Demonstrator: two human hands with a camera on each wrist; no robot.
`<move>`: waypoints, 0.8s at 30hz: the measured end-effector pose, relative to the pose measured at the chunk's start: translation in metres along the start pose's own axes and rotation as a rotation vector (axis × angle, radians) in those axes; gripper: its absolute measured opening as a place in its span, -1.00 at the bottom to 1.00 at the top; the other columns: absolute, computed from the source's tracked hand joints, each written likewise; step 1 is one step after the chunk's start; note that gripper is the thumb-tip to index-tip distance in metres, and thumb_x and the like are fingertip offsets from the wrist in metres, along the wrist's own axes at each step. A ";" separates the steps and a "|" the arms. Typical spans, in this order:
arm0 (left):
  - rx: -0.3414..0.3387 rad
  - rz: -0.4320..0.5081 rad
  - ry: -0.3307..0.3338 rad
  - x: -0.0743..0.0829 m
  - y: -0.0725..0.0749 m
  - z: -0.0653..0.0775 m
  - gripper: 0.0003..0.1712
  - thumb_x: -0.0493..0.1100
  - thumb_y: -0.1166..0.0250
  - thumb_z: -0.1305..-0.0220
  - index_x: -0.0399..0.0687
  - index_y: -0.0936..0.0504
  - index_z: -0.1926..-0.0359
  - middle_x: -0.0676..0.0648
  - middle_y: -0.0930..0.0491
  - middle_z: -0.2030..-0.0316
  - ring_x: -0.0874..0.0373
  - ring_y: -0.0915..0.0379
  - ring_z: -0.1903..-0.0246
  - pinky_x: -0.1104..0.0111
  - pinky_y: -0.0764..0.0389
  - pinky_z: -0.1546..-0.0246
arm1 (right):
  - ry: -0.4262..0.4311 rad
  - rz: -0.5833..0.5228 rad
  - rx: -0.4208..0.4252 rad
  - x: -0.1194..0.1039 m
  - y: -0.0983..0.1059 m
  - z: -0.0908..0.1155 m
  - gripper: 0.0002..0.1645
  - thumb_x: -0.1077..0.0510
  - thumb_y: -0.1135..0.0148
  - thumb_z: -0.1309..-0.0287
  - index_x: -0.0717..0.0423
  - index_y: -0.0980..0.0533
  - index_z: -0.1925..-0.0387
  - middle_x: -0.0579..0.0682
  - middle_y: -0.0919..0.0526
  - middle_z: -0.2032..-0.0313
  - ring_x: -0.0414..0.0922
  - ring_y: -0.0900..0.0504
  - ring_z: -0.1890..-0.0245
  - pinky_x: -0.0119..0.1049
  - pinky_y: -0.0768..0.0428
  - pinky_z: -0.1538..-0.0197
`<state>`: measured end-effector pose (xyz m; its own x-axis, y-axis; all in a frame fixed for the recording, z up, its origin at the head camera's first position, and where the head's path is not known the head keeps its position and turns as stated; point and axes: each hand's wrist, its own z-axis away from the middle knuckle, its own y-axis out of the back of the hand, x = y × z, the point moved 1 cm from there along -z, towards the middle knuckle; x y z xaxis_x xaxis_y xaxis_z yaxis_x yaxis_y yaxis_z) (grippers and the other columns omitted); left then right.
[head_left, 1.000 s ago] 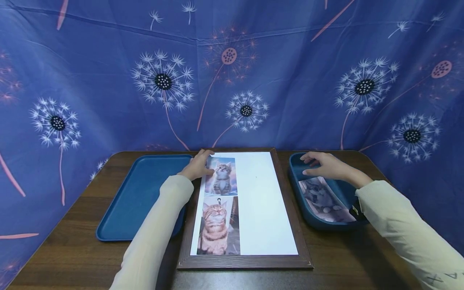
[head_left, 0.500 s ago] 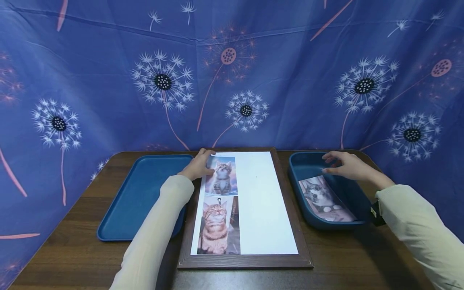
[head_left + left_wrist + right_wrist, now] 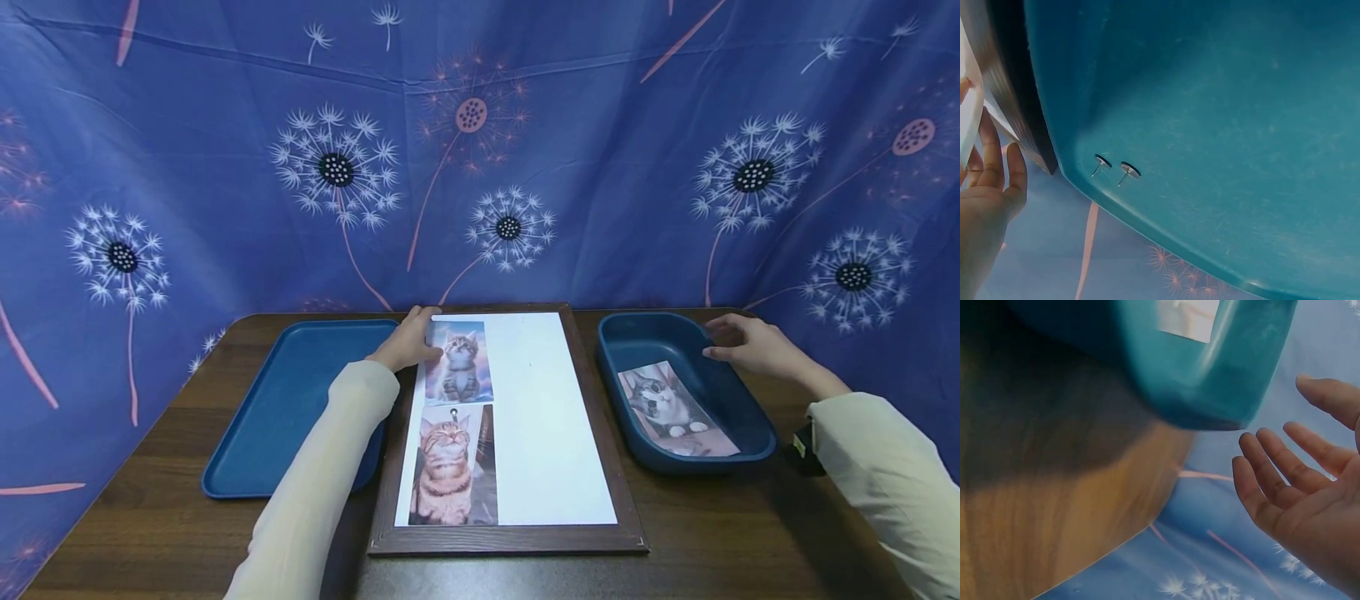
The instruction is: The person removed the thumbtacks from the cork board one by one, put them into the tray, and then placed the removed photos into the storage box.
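My left hand (image 3: 407, 340) is at the far left corner of a framed white board (image 3: 551, 425). It pinches the left edge of a grey kitten photo (image 3: 461, 367); in the left wrist view the photo's pale edge bows beside the fingers (image 3: 990, 150). Just below lies an orange cat photo (image 3: 446, 475), with a small shiny tack (image 3: 453, 413) at its top. My right hand (image 3: 761, 350) hovers by the far right rim of a deep blue bin (image 3: 701, 367), its fingers loosely bent and holding nothing. Inside the bin is a grey-and-white cat photo (image 3: 670, 408).
A shallow blue tray (image 3: 281, 408) lies left of the board. In the left wrist view two thumbtacks (image 3: 1129, 170) lie in its corner, points up. Everything rests on a brown wooden table (image 3: 127, 517), backed by a blue dandelion-print cloth (image 3: 600, 150).
My right hand has moved right, from over the bin to its far right rim, uncovering more of the cat photo. The kitten photo has shifted slightly with my left hand.
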<state>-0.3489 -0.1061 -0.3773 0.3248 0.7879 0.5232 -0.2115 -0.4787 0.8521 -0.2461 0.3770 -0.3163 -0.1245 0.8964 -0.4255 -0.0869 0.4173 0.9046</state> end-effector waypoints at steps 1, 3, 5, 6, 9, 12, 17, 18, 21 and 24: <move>-0.002 0.007 0.003 0.000 0.000 0.000 -0.12 -0.14 -0.29 -0.12 -0.08 -0.02 -0.38 -0.23 -0.15 -0.20 -0.02 -0.34 0.11 0.16 -0.42 0.13 | -0.011 -0.001 -0.004 0.002 0.000 0.000 -0.29 -0.03 -0.12 -0.19 0.43 -0.22 -0.16 0.48 -0.38 -0.04 0.35 -0.40 -0.01 0.15 -0.46 0.08; -0.006 0.018 0.004 0.000 0.001 0.000 -0.12 -0.15 -0.29 -0.12 -0.12 -0.01 -0.38 -0.24 -0.13 -0.23 -0.05 -0.30 0.00 0.13 -0.42 0.06 | -0.027 -0.004 -0.016 0.007 -0.001 0.001 -0.25 -0.04 -0.12 -0.19 0.44 -0.19 -0.18 0.48 -0.37 -0.05 0.35 -0.39 -0.01 0.14 -0.47 0.09; -0.007 0.029 0.011 0.000 0.001 -0.001 -0.12 -0.15 -0.29 -0.12 -0.15 -0.02 -0.38 -0.25 -0.10 -0.27 -0.08 -0.24 -0.11 0.09 -0.40 -0.02 | -0.034 -0.016 -0.032 0.011 -0.002 0.002 -0.24 -0.04 -0.11 -0.20 0.46 -0.16 -0.19 0.48 -0.36 -0.05 0.35 -0.40 0.00 0.12 -0.48 0.10; -0.007 0.033 0.016 -0.001 0.001 -0.001 -0.12 -0.14 -0.29 -0.12 -0.15 -0.02 -0.38 -0.26 -0.08 -0.29 -0.10 -0.19 -0.17 0.07 -0.38 -0.06 | -0.034 -0.023 -0.040 0.013 -0.003 0.002 -0.23 -0.04 -0.10 -0.20 0.47 -0.15 -0.19 0.48 -0.36 -0.05 0.35 -0.40 0.00 0.11 -0.48 0.10; -0.005 0.043 0.021 -0.001 0.002 -0.002 -0.14 -0.15 -0.29 -0.13 -0.18 -0.05 -0.36 -0.27 -0.02 -0.34 -0.15 -0.01 -0.31 0.02 -0.27 -0.18 | -0.029 -0.046 -0.059 0.018 -0.006 0.003 -0.25 -0.01 -0.09 -0.22 0.49 -0.14 -0.19 0.49 -0.37 -0.04 0.34 -0.41 0.01 0.07 -0.51 0.12; -0.005 0.063 0.022 -0.001 0.002 -0.002 -0.16 -0.16 -0.28 -0.13 -0.21 -0.07 -0.35 -0.27 -0.02 -0.36 -0.15 0.04 -0.34 0.01 -0.23 -0.21 | -0.025 -0.069 -0.072 0.022 -0.009 0.004 -0.28 0.03 -0.06 -0.23 0.52 -0.14 -0.18 0.51 -0.37 -0.02 0.32 -0.44 0.04 0.01 -0.55 0.16; 0.001 0.101 0.027 0.000 0.002 -0.001 -0.19 -0.19 -0.27 -0.14 -0.22 -0.08 -0.35 -0.27 -0.26 -0.22 -0.10 -0.34 -0.08 0.11 -0.46 0.01 | -0.039 -0.109 -0.099 0.027 -0.013 0.005 -0.33 0.08 -0.02 -0.26 0.52 -0.13 -0.18 0.53 -0.35 -0.02 0.29 -0.46 0.07 -0.04 -0.58 0.20; 0.003 0.103 0.028 0.000 0.002 -0.001 -0.19 -0.19 -0.27 -0.14 -0.22 -0.09 -0.34 -0.27 -0.31 -0.17 -0.08 -0.38 -0.02 0.13 -0.49 0.06 | -0.037 -0.116 -0.104 0.028 -0.013 0.005 -0.34 0.09 -0.01 -0.26 0.52 -0.13 -0.18 0.54 -0.34 -0.02 0.29 -0.46 0.07 -0.02 -0.58 0.19; 0.008 0.114 0.032 0.000 0.002 -0.001 -0.22 -0.19 -0.27 -0.14 -0.20 -0.12 -0.33 -0.26 -0.39 -0.06 -0.06 -0.42 0.05 0.16 -0.51 0.12 | -0.037 -0.151 -0.116 0.030 -0.013 0.006 -0.37 0.12 0.02 -0.27 0.52 -0.12 -0.18 0.53 -0.36 0.00 0.25 -0.49 0.10 0.01 -0.58 0.18; 0.013 0.124 0.032 -0.001 0.002 -0.002 -0.25 -0.19 -0.27 -0.14 -0.18 -0.16 -0.31 -0.25 -0.41 -0.01 -0.04 -0.42 0.10 0.17 -0.51 0.16 | -0.042 -0.188 -0.126 0.032 -0.014 0.006 -0.38 0.14 0.05 -0.28 0.52 -0.10 -0.19 0.51 -0.37 0.02 0.19 -0.51 0.13 0.03 -0.57 0.18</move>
<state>-0.3511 -0.1069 -0.3756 0.2669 0.7340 0.6245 -0.2360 -0.5785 0.7808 -0.2427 0.4005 -0.3421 -0.0531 0.8111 -0.5825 -0.2273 0.5582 0.7980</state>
